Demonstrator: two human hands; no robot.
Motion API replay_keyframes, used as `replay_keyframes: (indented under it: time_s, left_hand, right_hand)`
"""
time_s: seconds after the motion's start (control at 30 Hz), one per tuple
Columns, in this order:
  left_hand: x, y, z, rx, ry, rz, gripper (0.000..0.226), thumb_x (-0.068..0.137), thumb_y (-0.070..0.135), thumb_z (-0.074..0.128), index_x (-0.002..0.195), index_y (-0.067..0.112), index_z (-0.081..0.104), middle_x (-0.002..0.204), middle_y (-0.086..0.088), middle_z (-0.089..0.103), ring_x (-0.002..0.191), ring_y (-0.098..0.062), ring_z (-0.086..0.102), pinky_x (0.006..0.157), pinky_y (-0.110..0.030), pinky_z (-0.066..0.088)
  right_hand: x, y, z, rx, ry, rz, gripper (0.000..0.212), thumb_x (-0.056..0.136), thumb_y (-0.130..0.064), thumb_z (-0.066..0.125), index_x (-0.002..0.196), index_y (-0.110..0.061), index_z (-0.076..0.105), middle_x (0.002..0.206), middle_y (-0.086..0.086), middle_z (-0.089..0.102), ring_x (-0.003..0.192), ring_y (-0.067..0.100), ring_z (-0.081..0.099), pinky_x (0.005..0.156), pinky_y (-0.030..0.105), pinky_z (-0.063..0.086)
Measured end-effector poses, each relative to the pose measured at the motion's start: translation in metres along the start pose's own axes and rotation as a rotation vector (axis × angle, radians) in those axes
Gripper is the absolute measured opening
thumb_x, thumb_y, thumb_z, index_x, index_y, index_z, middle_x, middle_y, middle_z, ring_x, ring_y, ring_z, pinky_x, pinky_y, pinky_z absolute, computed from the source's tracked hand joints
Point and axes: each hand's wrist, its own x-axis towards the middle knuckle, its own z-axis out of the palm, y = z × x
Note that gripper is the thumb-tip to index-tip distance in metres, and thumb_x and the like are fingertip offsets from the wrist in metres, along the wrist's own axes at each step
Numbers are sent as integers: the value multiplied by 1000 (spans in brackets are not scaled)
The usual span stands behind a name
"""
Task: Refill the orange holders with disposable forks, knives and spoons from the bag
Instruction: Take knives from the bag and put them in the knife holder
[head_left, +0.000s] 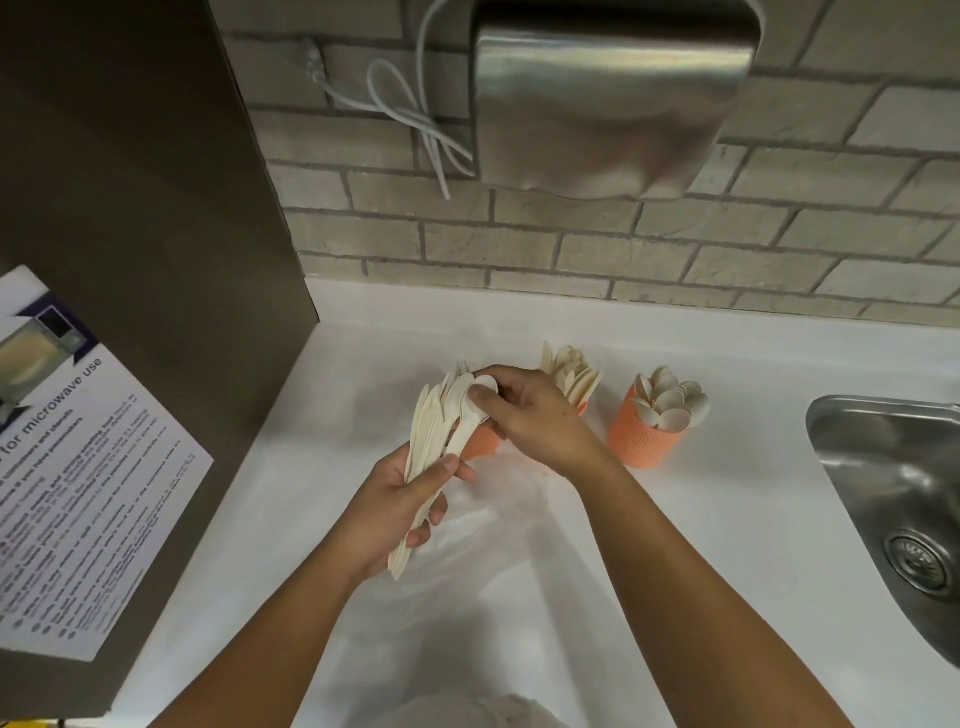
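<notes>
My left hand (400, 506) grips a fanned bundle of pale cutlery (434, 431) by the handles, tips pointing up and away. My right hand (530, 415) pinches the bowl of a spoon (480, 387) at the top of that bundle. Three orange holders stand on the white counter: one (480, 441) mostly hidden behind the bundle and my hands, a second (582, 408) behind my right hand, packed with cutlery (574, 371), and a third (641, 439) to the right, full of spoons (672, 400). A clear plastic bag (483, 551) lies flat under my forearms.
A steel sink (893, 499) with its drain sits at the right edge. A dark cabinet side (140, 234) with a microwave-use notice (67, 467) stands on the left. A brick wall carries a metal dispenser (613, 93) and a white cable (415, 114).
</notes>
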Motion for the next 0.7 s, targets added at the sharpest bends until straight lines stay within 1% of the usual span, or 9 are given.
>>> replay_keyframes:
  time_s: [0.03,0.1,0.17,0.27,0.33,0.4,0.53,0.6,0.7]
  left_hand:
    - [0,0,1,-3,-13,-5,22,106,23,60,126,17,64,112,-8,77,55,-14,46,44,-22,30]
    - [0,0,2,-11,-31,-16,22,105,23,61,126,17,64,111,-8,76,55,-14,43,44,-21,30]
    - [0,0,3,-11,-48,-23,22,105,23,61,125,16,64,108,-8,76,55,-13,42,44,-21,29]
    - [0,-1,2,4,-59,-18,20,105,24,61,122,14,64,98,-7,74,51,-13,39,44,-22,28]
    - [0,-1,1,5,-55,-12,19,105,24,61,119,11,63,87,-6,67,49,-12,36,42,-22,27]
    - [0,-2,-1,1,-42,-20,16,104,23,62,110,9,61,79,-5,57,48,-11,35,40,-22,28]
    - [-1,-3,-3,16,-37,-27,18,103,26,63,105,8,59,72,-2,50,48,-10,34,40,-22,29]
    - [-1,-3,-1,60,-34,-23,22,103,29,63,101,8,60,67,0,50,48,-11,34,43,-23,29]
    - [0,-1,2,157,-6,-3,29,103,39,63,99,11,69,60,-2,49,48,-17,32,48,-27,29]
  right_hand:
    - [-1,0,1,-1,3,-35,15,102,-17,60,103,-11,74,74,6,65,61,10,56,66,28,47]
    - [-1,1,1,95,35,-40,12,101,-13,63,104,-10,74,81,22,66,60,17,54,61,33,48]
    - [-1,1,2,189,73,-21,11,99,-11,66,102,-10,76,84,26,66,58,19,53,56,31,46]
    - [1,3,-3,265,205,18,10,98,-11,66,99,-8,75,75,15,68,59,19,58,56,29,48]
    - [2,3,-11,261,293,10,10,99,-10,65,100,-6,74,76,5,71,60,14,62,58,26,49]
    - [4,4,-19,256,324,6,11,100,-11,63,100,-7,74,77,1,72,60,14,63,58,24,47]
    - [4,3,-29,233,314,3,12,100,-9,62,97,-10,74,69,-7,68,55,11,56,56,22,43]
    - [2,0,-30,202,268,6,13,100,-9,61,100,-9,75,70,-8,69,54,9,57,57,22,44]
    - [-2,-5,-28,143,188,17,14,102,-10,61,105,-4,74,68,-7,69,51,5,59,55,19,45]
